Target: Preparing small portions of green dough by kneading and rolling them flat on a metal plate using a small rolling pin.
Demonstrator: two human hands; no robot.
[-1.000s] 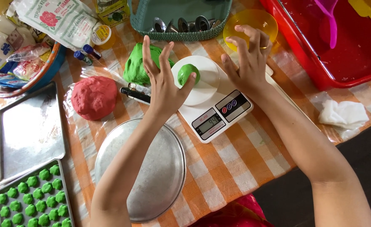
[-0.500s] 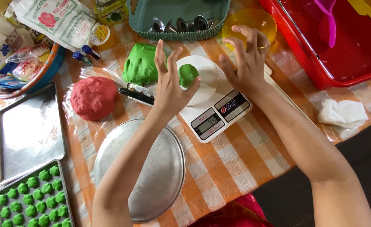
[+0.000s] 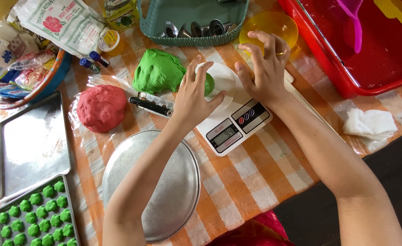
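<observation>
A small green dough ball (image 3: 209, 84) sits on the white pan (image 3: 224, 78) of a white digital kitchen scale (image 3: 238, 122). My left hand (image 3: 192, 98) curls around the ball, with the fingers on its left side and the thumb just below it. My right hand (image 3: 263, 70) hovers over the scale's far right corner, fingers spread and holding nothing, with a ring on one finger. Left of the scale, a large lump of green dough (image 3: 159, 70) and a red dough lump (image 3: 101, 107) both lie on clear plastic.
A round metal tray (image 3: 164, 191) lies in front of me. At the left are an empty baking tray (image 3: 32, 143) and one with several small green pieces (image 3: 37, 214). At the back stand a yellow bowl (image 3: 273, 23), a green basket (image 3: 187, 23) and a red tub (image 3: 374, 54). A white cloth (image 3: 369, 123) lies right.
My left hand has moved right and closed around the green ball on the scale. My right hand has shifted slightly toward the scale.
</observation>
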